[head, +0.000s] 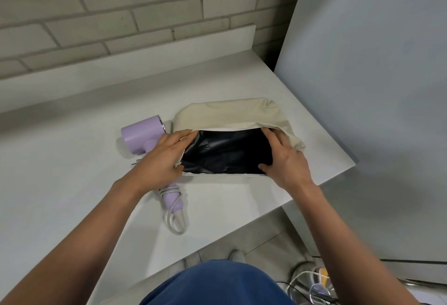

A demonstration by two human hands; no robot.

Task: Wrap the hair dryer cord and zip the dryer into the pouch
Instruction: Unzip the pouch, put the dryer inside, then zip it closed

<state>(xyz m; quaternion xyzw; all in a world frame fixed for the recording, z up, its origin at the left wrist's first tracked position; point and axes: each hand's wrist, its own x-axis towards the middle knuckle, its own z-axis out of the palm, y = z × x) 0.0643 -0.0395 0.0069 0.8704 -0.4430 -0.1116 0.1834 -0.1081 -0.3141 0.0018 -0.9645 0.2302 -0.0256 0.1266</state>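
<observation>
Beige pouch on white bench, mouth spread wide, dark lining showing. Left hand and right hand each pinching a pouch edge in a closed grip. Lilac dryer just left, cord wound around handle.

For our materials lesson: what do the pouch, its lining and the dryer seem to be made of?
Pouch: cream woven cloth, probably cotton, matte, with soft folds.
Lining: dark, glossy and crinkled, likely a coated or nylon fabric.
Dryer: lilac hard plastic, smooth satin sheen, with a shiny, possibly metal ring.
</observation>
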